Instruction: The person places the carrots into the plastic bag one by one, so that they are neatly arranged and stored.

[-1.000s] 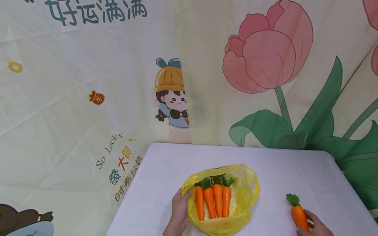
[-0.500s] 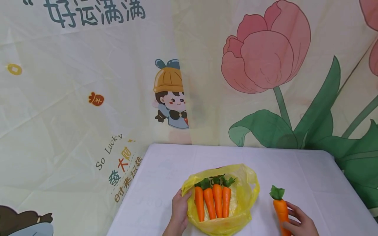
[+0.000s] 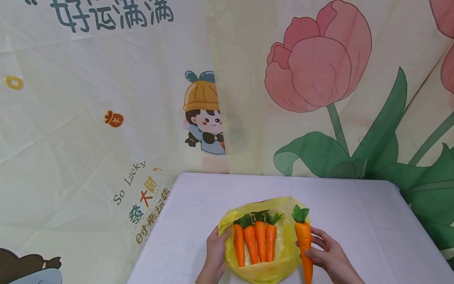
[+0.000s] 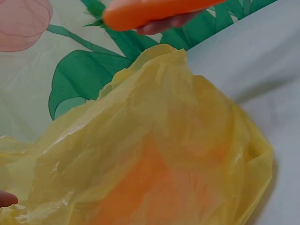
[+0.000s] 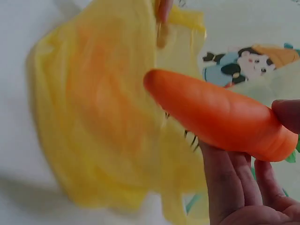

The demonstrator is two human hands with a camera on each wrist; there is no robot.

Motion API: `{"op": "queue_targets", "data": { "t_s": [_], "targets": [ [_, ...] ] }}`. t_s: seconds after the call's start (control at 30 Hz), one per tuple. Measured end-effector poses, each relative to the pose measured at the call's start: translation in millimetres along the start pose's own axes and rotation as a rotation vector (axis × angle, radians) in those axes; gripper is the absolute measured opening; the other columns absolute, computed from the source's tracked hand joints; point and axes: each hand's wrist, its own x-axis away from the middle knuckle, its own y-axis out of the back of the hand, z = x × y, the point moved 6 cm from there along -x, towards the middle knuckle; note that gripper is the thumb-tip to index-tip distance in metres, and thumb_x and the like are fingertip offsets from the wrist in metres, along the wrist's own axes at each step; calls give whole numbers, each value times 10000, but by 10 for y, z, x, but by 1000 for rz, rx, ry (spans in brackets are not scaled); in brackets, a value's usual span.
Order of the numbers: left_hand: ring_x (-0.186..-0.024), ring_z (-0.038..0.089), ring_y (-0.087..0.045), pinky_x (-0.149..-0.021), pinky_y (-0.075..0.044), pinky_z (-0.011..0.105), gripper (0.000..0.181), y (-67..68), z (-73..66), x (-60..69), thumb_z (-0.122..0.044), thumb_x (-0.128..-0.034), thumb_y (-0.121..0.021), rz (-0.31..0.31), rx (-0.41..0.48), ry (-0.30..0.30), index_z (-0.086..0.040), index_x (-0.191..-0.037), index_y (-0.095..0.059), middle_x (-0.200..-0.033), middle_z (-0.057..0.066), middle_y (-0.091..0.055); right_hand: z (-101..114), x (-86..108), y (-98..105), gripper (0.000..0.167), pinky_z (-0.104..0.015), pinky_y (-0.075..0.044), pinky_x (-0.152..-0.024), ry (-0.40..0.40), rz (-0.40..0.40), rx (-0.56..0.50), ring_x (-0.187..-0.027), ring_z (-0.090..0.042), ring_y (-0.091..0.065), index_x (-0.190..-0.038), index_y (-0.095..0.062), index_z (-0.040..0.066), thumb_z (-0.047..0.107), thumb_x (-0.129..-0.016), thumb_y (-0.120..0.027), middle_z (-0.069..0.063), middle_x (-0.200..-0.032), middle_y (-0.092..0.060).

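A yellow plastic bag [image 3: 266, 272] lies with its mouth spread wide, and several carrots [image 3: 260, 240] with green tops rest side by side inside it. On the bag's left edge, my left hand [image 3: 215, 250] pinches the rim between thumb and fingers. My right hand [image 3: 328, 252] grips another carrot [image 3: 304, 244], held upright in front of the bag's right edge with its leafy top up. In the right wrist view the thumb presses this carrot [image 5: 220, 112] against the fingers near its thick end. Through the bag [image 4: 154, 140] in the left wrist view, only orange shapes show.
The white table [image 3: 198, 205] bears the bag. Behind it hangs a cloth backdrop [image 3: 248, 130] printed with a pink tulip [image 3: 319, 71] and a cartoon child [image 3: 205, 114]. The cloth also drapes along the table's left side.
My right hand has brought its carrot leftward across the table from the right side to the bag's right edge. The left hand and the bag stay where they were.
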Motion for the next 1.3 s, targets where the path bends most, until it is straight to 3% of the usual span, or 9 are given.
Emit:
{"op": "queue_targets", "data": {
  "t_s": [0.13,0.3,0.43,0.67,0.87,1.03,1.3],
  "targets": [
    [-1424,414,-370,-1145,-386,517,517,9,3,0,-77,-1019,-512,-1,-5,6,52,-1501,-378,-1545,239,-400,178,-9,-276,729,-484,-607,-880,46,82,-85,-1115,-365,-659,-1498,-354,8,22,-874,-730,-253,-1349,-556],
    [-1421,411,-375,-1143,-388,519,518,18,7,6,-88,-1021,-519,1,-14,13,49,-1502,-380,-1546,234,-402,324,-55,-583,750,-468,-597,-909,94,181,-112,-1110,-315,-658,-1512,-332,34,86,-893,-753,-246,-1402,-515],
    [-1420,406,-381,-1142,-388,520,519,37,21,8,-88,-1017,-529,-9,-22,32,44,-1499,-389,-1548,230,-403,376,-131,-763,737,-465,-588,-929,116,215,-148,-1126,-305,-639,-1507,-354,54,102,-894,-761,-236,-1417,-503],
    [-1414,396,-394,-1137,-401,505,505,55,24,16,-84,-1017,-527,1,-1,35,41,-1490,-400,-1539,228,-416,370,-280,-881,718,-460,-594,-921,134,153,-208,-1108,-313,-630,-1489,-389,65,70,-880,-770,-221,-1408,-517],
    [-1426,397,-376,-1142,-393,505,514,57,15,10,-72,-1017,-512,8,3,36,41,-1501,-383,-1552,225,-398,278,-363,-870,707,-470,-600,-906,132,98,-198,-1077,-306,-641,-1478,-390,51,50,-880,-768,-235,-1387,-513],
    [-1425,397,-377,-1145,-389,506,512,59,9,19,-79,-1018,-510,19,3,32,40,-1500,-385,-1549,223,-404,183,-399,-830,733,-458,-615,-869,142,65,-115,-1056,-308,-652,-1473,-387,66,37,-857,-783,-256,-1368,-493],
    [-1427,395,-375,-1139,-397,494,516,53,11,33,-76,-1027,-502,34,18,20,42,-1510,-368,-1555,226,-394,85,-397,-818,775,-454,-633,-788,241,49,202,-1081,-379,-643,-1466,-404,83,-19,-811,-806,-232,-1272,-522]
  ]
}}
